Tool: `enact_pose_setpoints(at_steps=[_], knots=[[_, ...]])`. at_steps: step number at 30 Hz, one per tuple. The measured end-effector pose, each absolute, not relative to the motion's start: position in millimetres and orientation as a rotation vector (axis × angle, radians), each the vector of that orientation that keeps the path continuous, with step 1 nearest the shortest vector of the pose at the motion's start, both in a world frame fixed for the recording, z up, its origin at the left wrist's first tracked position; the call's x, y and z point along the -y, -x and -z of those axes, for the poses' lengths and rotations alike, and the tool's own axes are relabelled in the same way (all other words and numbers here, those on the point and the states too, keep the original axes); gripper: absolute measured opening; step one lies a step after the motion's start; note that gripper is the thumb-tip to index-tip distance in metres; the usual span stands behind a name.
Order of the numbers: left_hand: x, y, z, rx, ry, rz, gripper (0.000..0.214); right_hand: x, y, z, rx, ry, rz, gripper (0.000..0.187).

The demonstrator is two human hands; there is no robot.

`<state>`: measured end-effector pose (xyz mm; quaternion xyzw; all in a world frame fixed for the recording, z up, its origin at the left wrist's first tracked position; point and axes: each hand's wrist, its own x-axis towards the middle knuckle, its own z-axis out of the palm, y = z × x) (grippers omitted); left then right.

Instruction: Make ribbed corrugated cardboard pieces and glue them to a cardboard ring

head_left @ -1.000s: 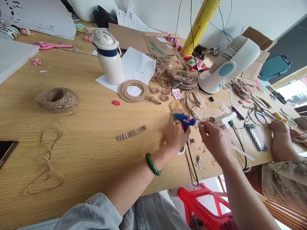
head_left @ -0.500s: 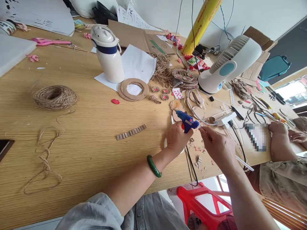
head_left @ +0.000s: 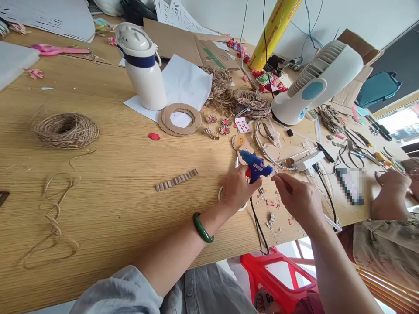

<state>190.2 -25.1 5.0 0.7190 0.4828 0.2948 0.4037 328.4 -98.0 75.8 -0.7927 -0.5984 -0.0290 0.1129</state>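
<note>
My left hand grips a blue hot glue gun above the wooden table, its nozzle pointing right. A white ring, possibly a tape roll, lies partly hidden under that hand. The fingertips of my right hand pinch together close to the nozzle, and anything between them is too small to tell. Just beyond the gun lie cardboard discs. Cardboard scraps are scattered below my right hand.
A co-worker's hands rest at the far right near pliers and wires. A black cord drops over the table edge. A white fan, flask, twine ball and cardboard ring stand around. A red stool sits below.
The view has drifted, so the table items sit further left and higher. The glue gun and both hands stay nearly in place, with the gun turned slightly more to the right.
</note>
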Motion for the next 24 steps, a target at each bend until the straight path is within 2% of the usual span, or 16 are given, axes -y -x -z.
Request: enact_pose_setpoints(at_steps=[5,10,15,24], knots=[[20,-189,-6,-1.05,-1.729,-0.885,0.037,103,-337,-77,1.519,2.285,-0.155,0.035],[12,-191,-6,-0.601,-1.018,-0.756,0.036,107,-338,-77,1.402,2.176,-0.238,0.033],[12,-191,-7,-0.437,-0.571,-0.603,0.045,110,-338,-76,1.359,2.164,-0.242,0.032],[13,-191,1,-0.379,-0.457,-0.469,0.041,114,-340,-69,1.419,2.165,-0.274,0.032]])
